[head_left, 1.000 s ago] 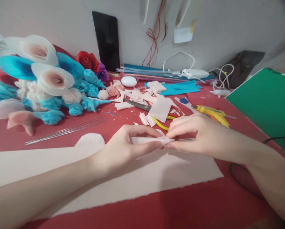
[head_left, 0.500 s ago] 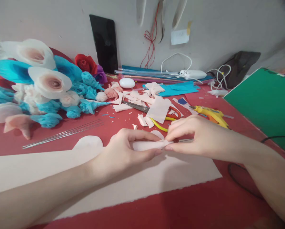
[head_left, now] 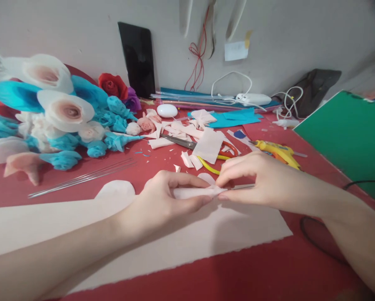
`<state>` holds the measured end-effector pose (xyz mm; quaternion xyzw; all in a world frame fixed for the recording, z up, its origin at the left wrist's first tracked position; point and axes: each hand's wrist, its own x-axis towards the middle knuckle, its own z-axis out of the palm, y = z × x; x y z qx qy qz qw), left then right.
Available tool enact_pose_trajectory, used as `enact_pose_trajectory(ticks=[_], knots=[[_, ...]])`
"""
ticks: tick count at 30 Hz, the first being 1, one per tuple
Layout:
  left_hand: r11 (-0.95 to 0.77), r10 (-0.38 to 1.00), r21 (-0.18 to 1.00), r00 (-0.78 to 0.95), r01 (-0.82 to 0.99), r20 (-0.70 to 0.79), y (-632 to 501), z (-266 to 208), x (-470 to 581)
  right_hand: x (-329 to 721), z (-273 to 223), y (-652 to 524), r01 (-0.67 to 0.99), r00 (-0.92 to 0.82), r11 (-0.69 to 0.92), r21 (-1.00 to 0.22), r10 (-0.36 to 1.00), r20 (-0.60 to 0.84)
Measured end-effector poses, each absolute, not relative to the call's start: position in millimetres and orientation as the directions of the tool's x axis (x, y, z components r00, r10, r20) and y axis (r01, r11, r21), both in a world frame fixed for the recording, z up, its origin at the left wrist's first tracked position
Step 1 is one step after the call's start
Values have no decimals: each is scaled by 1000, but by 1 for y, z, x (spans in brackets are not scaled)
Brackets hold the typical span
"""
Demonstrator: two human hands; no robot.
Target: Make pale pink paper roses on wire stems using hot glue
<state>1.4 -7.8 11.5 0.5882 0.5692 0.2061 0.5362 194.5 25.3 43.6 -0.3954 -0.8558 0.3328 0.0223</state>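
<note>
The rolled pale-pink paper piece (head_left: 192,193) sits between both hands, over the broad paper sheet (head_left: 171,246). The left hand (head_left: 160,194) has its grip clamped along the roll; the right hand (head_left: 253,173) pinches the tapered end, where a thin metal wire (head_left: 245,186) shows beneath the palm. The step looks like shaping that end around the wire; the next move likely calls for a firm pinch. Scissors (head_left: 182,142) and paper scraps (head_left: 208,145) crowd the far side; past the sheet's front edge, the red counter (head_left: 253,271) leaves open room.
</note>
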Motion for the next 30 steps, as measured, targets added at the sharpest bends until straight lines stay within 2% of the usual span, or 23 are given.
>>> enact_pose_trajectory(ticks=[5, 10, 13, 16, 19, 21, 23, 26, 28, 29, 30], knots=[[244, 878, 881, 292, 406, -378, -8, 12, 0, 195, 48, 25, 705, -641, 428, -566, 725, -250], [265, 883, 912, 302, 312, -360, -8, 13, -2, 206, 49, 31, 676, -697, 552, -488, 694, -181], [275, 883, 921, 307, 277, -356, -7, 10, -2, 205, 47, 28, 660, -719, 654, -371, 692, -59], [255, 892, 940, 319, 226, -319, -7, 4, -3, 199, 42, 23, 610, -770, 759, -227, 636, 58], [264, 900, 946, 306, 187, -311, -7, 0, -3, 197, 41, 19, 552, -826, 832, -51, 555, 104], [292, 894, 938, 297, 185, -337, -8, 0, -3, 200, 46, 17, 558, -826, 829, 32, 551, 116], [320, 883, 922, 283, 217, -373, -7, 2, -3, 207, 57, 17, 634, -765, 773, 21, 623, 163], [324, 877, 902, 265, 286, -400, -7, 6, -2, 223, 73, 19, 808, -537, 585, -72, 781, 317], [305, 886, 898, 252, 317, -390, -7, 9, -2, 240, 77, 24, 937, -286, 340, -79, 879, 381], [297, 892, 898, 242, 325, -383, -8, 10, -2, 250, 75, 29, 983, -112, 159, -90, 913, 391], [296, 894, 897, 235, 329, -381, -8, 10, -2, 262, 71, 33, 994, -33, 67, -82, 933, 359]])
